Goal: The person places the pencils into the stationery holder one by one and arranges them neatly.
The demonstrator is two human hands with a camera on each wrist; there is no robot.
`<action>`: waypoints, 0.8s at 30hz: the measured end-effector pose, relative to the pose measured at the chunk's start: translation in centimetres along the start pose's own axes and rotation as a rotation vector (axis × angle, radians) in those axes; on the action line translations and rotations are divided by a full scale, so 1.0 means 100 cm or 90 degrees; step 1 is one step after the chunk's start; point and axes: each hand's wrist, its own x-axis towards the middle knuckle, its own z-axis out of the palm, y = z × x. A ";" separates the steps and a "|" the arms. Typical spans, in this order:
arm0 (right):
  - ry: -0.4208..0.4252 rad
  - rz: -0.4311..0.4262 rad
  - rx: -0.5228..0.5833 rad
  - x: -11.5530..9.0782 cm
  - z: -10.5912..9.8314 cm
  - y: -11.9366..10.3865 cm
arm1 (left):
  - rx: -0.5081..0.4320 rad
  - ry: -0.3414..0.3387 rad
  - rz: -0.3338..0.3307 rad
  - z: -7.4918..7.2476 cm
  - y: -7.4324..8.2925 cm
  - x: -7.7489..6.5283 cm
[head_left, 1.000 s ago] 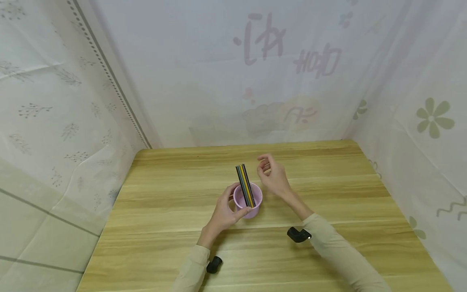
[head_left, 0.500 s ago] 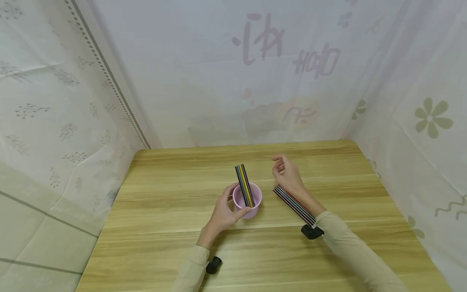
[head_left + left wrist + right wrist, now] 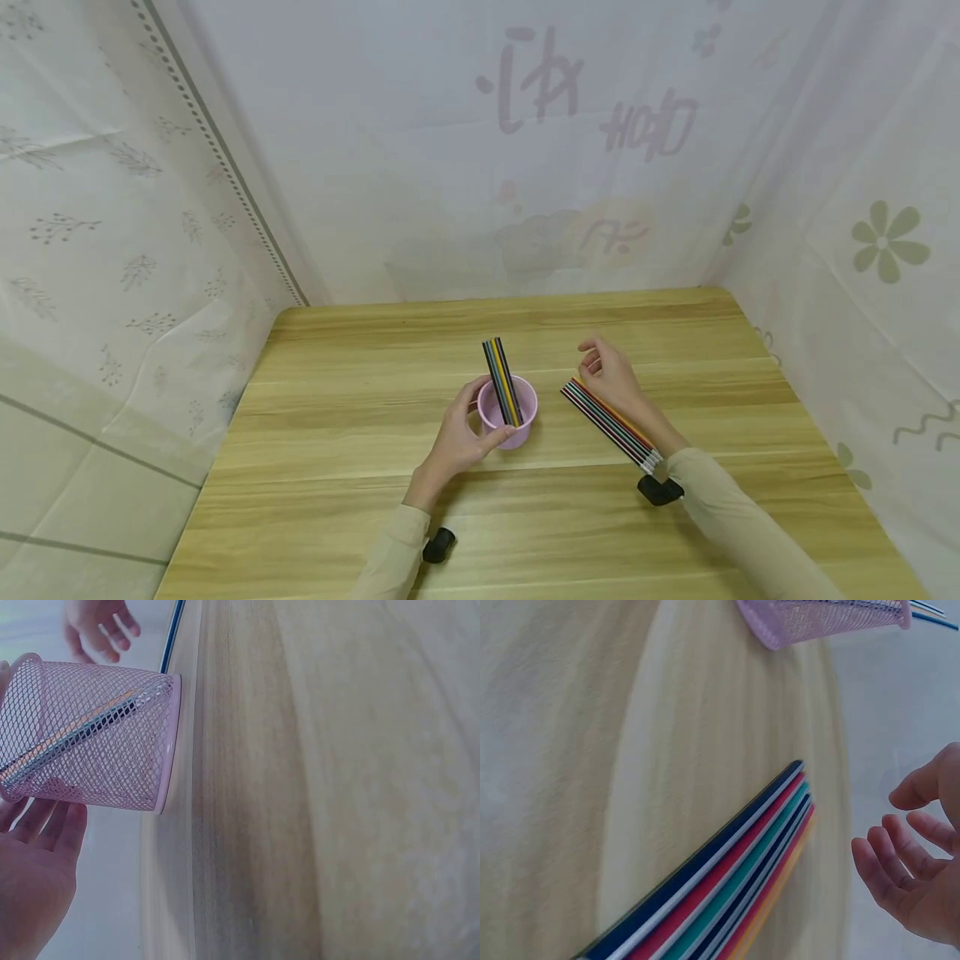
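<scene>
My left hand (image 3: pixel 456 443) grips the pink mesh pen cup (image 3: pixel 112 765) by its side, thumb at the near rim. The cup stands upright on the table, and several pencils (image 3: pixel 500 375) lean in it, yellow and dark ones among them. My right hand (image 3: pixel 613 377), fingers loosely bent and holding nothing, hovers beside a row of pencils (image 3: pixel 735 870) lying on the table to the right of the cup. Dark blue, red, green and orange pencils lie side by side there. My right forearm partly covers the row in the head view.
The wood-grain table (image 3: pixel 360 400) has patterned cloth walls (image 3: pixel 420 167) behind it and at both sides. A black wrist camera (image 3: pixel 660 490) sits at the right cuff, near the pencil ends. Another black camera (image 3: pixel 439 546) is at the left wrist.
My right hand has moved rightward and slightly nearer, away from the cup. The pencil row under the right forearm has come into view. My left hand, cup and leaning pencils stay put.
</scene>
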 end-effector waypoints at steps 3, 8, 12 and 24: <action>-0.017 0.005 -0.012 -0.004 -0.001 0.006 | -0.003 0.006 0.015 0.000 -0.001 0.000; -0.030 -0.005 -0.029 -0.009 -0.001 0.018 | -0.005 0.011 0.040 0.001 -0.003 0.000; -0.029 -0.015 -0.053 -0.013 0.001 0.026 | 0.001 0.014 0.048 0.001 -0.005 0.000; -0.057 0.022 -0.108 -0.016 0.006 0.034 | -0.018 0.017 0.056 0.002 -0.008 0.000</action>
